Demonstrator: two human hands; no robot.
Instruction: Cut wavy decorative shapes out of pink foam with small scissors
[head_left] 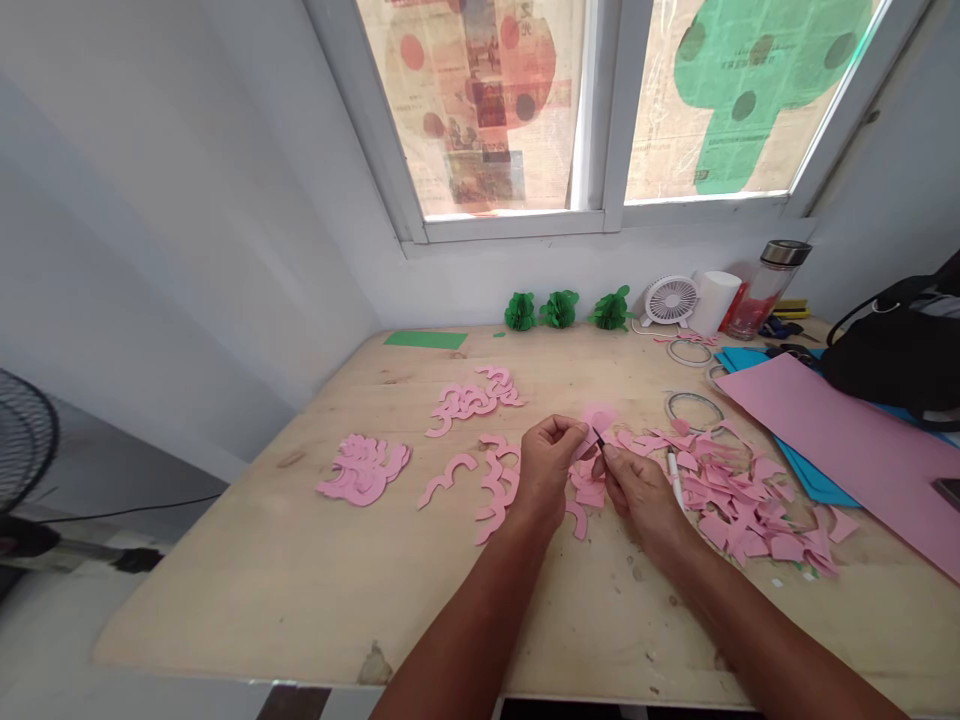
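Near the middle of the table, my left hand [553, 460] pinches a small pink paper piece [598, 418]. Close on its right, my right hand [637, 490] is closed around small dark-tipped scissors [598, 438], whose blades touch the paper. Pink scalloped strips [499, 480] lie beside and partly behind my left hand. A single curved pink strip [448, 478] rests further left, and a stack of wavy pink pieces [364, 468] lies beyond it. Another pink group [476, 398] sits behind. Pink scraps [750, 500] are heaped right of my right hand.
A white pen [675, 478] lies by the scraps, with tape rings [694, 410] behind. Green paper shapes [559, 309], a small fan [671, 300] and a glass bottle [769, 290] stand along the wall. Pink sheet [840, 440] and black bag [900, 350] occupy the right.
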